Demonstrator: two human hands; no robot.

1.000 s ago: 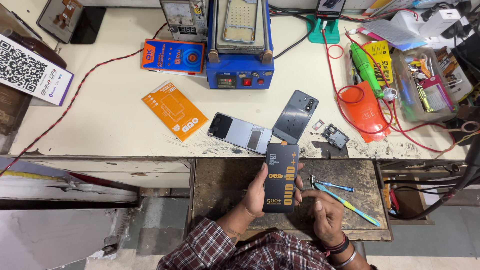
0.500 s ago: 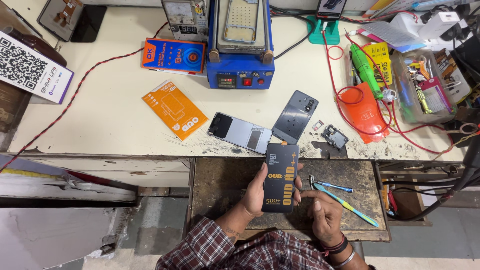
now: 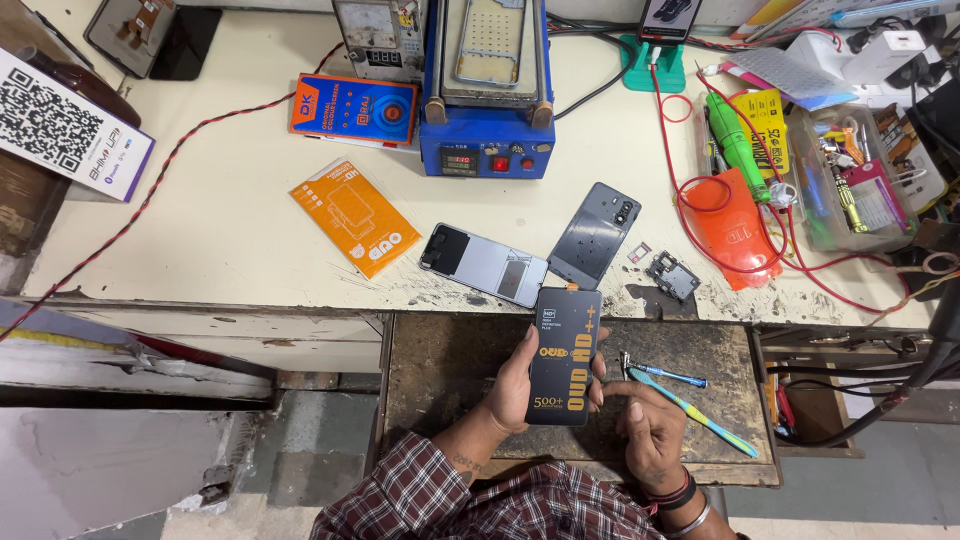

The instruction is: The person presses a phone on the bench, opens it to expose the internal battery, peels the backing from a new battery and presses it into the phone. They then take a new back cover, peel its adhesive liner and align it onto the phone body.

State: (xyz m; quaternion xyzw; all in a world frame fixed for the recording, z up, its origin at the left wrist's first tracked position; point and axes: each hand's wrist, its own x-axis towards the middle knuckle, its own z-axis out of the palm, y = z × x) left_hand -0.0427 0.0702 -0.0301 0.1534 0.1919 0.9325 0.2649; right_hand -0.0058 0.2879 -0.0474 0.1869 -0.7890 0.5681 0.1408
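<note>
We are holding one black packet with yellow print [image 3: 564,357] upright over the dark pull-out board [image 3: 450,370], our left hand [image 3: 515,385] gripping it along its left edge. Our right hand [image 3: 650,430] is resting just right of it, fingers loosely curled, one fingertip touching the packet's lower right edge. Two phone parts are lying on the bench beyond: a grey phone body [image 3: 484,264] and a dark back cover [image 3: 595,235]. Two orange packets [image 3: 355,217] are lying farther left. Since a second ago, the packet and both hands are staying put.

Orange packet [image 3: 354,216] lies near blue heating machine [image 3: 487,90]
</note>
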